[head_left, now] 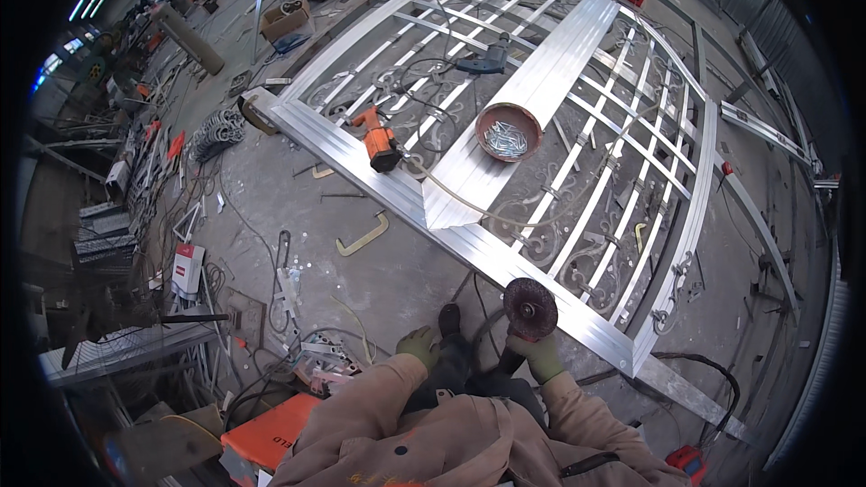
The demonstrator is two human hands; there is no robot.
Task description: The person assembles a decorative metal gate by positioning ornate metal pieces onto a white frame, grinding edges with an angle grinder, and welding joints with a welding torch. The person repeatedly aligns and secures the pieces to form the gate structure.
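The right hand (538, 358), in an olive-green glove, is closed around the dark handle of a hand-held angle grinder (511, 359), just in front of the knees at the near edge of a large silver metal gate frame (559, 63). The grip probably points the disc away from the body; whether it touches the frame I cannot tell. The left hand (419, 346), gloved alike, is well apart from the right, beside the left leg; whether its fingers hold anything is unclear.

A reddish-brown round bowl (490, 114) sits on the frame's broad central panel, likely because that flat strip steadies it and gathers the small silver fasteners (505, 139) inside. An orange-and-black power tool (381, 146) lies by the near rail, seemingly parked within reach.

The grinder's broad disc (532, 316) faces upward, round, dark reddish-brown and rough-looking, with a small hub at its centre. The body below is dark and partly covered by the glove.
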